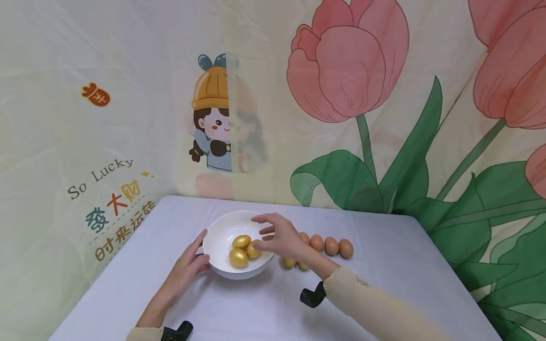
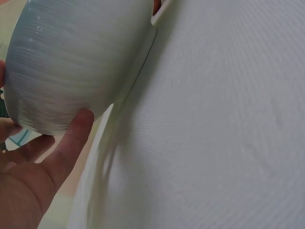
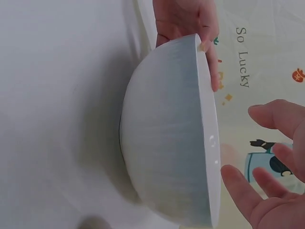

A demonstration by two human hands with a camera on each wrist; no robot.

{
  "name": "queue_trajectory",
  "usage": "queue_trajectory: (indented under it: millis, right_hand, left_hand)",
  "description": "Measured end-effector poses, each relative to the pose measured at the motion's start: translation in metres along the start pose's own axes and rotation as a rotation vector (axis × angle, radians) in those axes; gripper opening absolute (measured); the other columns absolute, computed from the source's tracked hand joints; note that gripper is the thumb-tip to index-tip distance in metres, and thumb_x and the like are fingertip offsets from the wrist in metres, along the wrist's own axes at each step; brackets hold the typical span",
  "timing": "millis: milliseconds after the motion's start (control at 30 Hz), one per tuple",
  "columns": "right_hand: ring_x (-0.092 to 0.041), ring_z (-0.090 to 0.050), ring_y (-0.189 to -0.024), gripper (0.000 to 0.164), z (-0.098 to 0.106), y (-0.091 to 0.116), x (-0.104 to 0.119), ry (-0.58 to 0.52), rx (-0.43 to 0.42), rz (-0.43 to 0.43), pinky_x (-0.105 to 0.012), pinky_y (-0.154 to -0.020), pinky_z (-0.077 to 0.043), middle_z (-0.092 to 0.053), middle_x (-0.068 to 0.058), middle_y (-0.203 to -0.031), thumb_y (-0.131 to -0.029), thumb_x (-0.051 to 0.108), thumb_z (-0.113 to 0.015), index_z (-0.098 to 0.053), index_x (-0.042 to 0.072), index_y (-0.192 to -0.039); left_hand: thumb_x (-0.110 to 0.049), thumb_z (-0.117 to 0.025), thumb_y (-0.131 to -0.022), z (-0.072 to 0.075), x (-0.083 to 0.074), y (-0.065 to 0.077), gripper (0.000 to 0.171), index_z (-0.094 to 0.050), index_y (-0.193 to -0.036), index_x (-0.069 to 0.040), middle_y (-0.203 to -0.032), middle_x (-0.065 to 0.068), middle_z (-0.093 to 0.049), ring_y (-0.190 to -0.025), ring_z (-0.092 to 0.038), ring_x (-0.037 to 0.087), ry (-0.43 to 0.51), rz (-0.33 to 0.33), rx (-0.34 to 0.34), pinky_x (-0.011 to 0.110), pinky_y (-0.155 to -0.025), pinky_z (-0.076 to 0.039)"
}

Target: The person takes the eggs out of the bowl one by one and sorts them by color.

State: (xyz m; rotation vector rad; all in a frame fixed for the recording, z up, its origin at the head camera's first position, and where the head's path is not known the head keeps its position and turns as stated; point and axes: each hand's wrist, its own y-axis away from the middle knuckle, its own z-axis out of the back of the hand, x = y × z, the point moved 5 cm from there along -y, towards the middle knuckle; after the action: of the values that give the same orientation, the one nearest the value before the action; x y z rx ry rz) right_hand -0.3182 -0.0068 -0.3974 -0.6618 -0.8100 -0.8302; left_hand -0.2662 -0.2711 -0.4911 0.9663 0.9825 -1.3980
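The person's left grip (image 1: pixel 187 264) holds the white bowl (image 1: pixel 218 241), its fingers and thumb laid round the rim and outer wall on the side nearest that arm. The bowl sits upright on the table (image 1: pixel 251 310), directly between the two grips. Inside it, to the right of the left grip, three gold eggs (image 1: pixel 238 258) lie clustered together.

The right grip (image 1: pixel 285 235) hovers over the bowl's opposite side, thumb and fingers spread well apart with nothing visible between them. Its thumb is near the rightmost gold egg in the bowl (whether the two touch, I cannot tell). Just below the right grip, on the person's side of it, two more gold eggs (image 1: pixel 289 263) lie on the table, one partly covered by the wrist. To the right of the right grip, beyond its wrist, runs a row of brown eggs (image 1: pixel 331 246); four show, the nearest to the grip half hidden behind it.

Behind the right grip a beige sleeve (image 1: pixel 362 296) covers the forearm, and a black device (image 1: pixel 313 294) hangs at the cuff. Beyond both grips stands a backdrop with pink tulips (image 1: pixel 350 71).
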Motion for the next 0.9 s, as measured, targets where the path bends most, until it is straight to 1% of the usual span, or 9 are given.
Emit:
queue_trajectory:
  millis: [100, 200, 367, 500, 667, 767, 900]
  right_hand:
    - [-0.042, -0.068, -0.122, 0.064, -0.011, -0.007, -0.001, -0.018, 0.021, -0.033, -0.032, -0.089, -0.066, -0.058, -0.015, -0.142, -0.086, 0.007, -0.087, -0.063, 0.009, -0.145]
    - [-0.042, -0.067, -0.123, 0.064, -0.020, -0.013, -0.005, -0.026, 0.039, -0.075, -0.035, -0.090, -0.066, -0.057, -0.017, -0.145, -0.086, 0.007, -0.087, -0.063, 0.011, -0.146]
    - [-0.041, -0.070, -0.119, 0.065, -0.030, -0.021, -0.010, -0.043, 0.051, -0.119, -0.037, -0.091, -0.065, -0.056, -0.021, -0.147, -0.086, 0.007, -0.088, -0.063, 0.012, -0.145]
    - [-0.034, -0.073, -0.109, 0.066, -0.037, -0.026, -0.014, -0.018, 0.053, -0.144, -0.034, -0.087, -0.066, -0.056, -0.021, -0.145, -0.084, 0.008, -0.089, -0.063, 0.011, -0.145]
    - [-0.022, -0.073, -0.097, 0.067, -0.044, -0.032, -0.017, 0.039, 0.054, -0.166, -0.030, -0.085, -0.065, -0.057, -0.019, -0.144, -0.083, 0.010, -0.091, -0.064, 0.012, -0.145]
    - [-0.018, -0.072, -0.095, 0.067, -0.047, -0.036, -0.016, 0.067, 0.051, -0.172, -0.029, -0.084, -0.065, -0.058, -0.018, -0.144, -0.083, 0.011, -0.091, -0.064, 0.014, -0.145]
    - [-0.017, -0.072, -0.095, 0.065, -0.051, -0.041, -0.017, 0.085, 0.046, -0.179, -0.027, -0.082, -0.065, -0.060, -0.016, -0.143, -0.084, 0.012, -0.091, -0.066, 0.014, -0.143]
  left_hand:
    - [-0.023, -0.054, -0.108, 0.001, -0.001, 0.000, 0.073, -0.018, -0.172, -0.022, -0.174, 0.021, -0.021, -0.135, -0.059, 0.040, 0.003, -0.002, -0.006, 0.037, -0.102, -0.061]
    - [-0.022, -0.054, -0.108, 0.001, 0.000, 0.000, 0.073, -0.019, -0.172, -0.021, -0.173, 0.021, -0.023, -0.133, -0.061, 0.038, 0.007, 0.001, -0.007, 0.035, -0.100, -0.062]
    - [-0.021, -0.054, -0.108, 0.001, -0.001, 0.001, 0.072, -0.020, -0.172, -0.021, -0.173, 0.021, -0.022, -0.135, -0.060, 0.039, 0.012, -0.007, -0.007, 0.032, -0.099, -0.062]
    - [-0.021, -0.054, -0.108, 0.001, -0.001, 0.001, 0.072, -0.020, -0.172, -0.021, -0.174, 0.020, -0.021, -0.137, -0.057, 0.040, 0.015, -0.021, -0.006, 0.032, -0.099, -0.062]
    - [-0.021, -0.054, -0.108, 0.002, -0.002, 0.001, 0.072, -0.020, -0.172, -0.021, -0.174, 0.020, -0.023, -0.134, -0.061, 0.038, 0.013, -0.019, -0.007, 0.032, -0.098, -0.062]
    - [-0.020, -0.054, -0.108, 0.002, -0.002, 0.001, 0.073, -0.020, -0.172, -0.021, -0.173, 0.021, -0.022, -0.133, -0.061, 0.038, 0.013, -0.013, -0.006, 0.031, -0.098, -0.062]
    - [-0.019, -0.054, -0.107, 0.002, -0.002, 0.000, 0.073, -0.020, -0.172, -0.020, -0.172, 0.023, -0.023, -0.131, -0.063, 0.037, 0.018, -0.003, -0.006, 0.029, -0.097, -0.062]
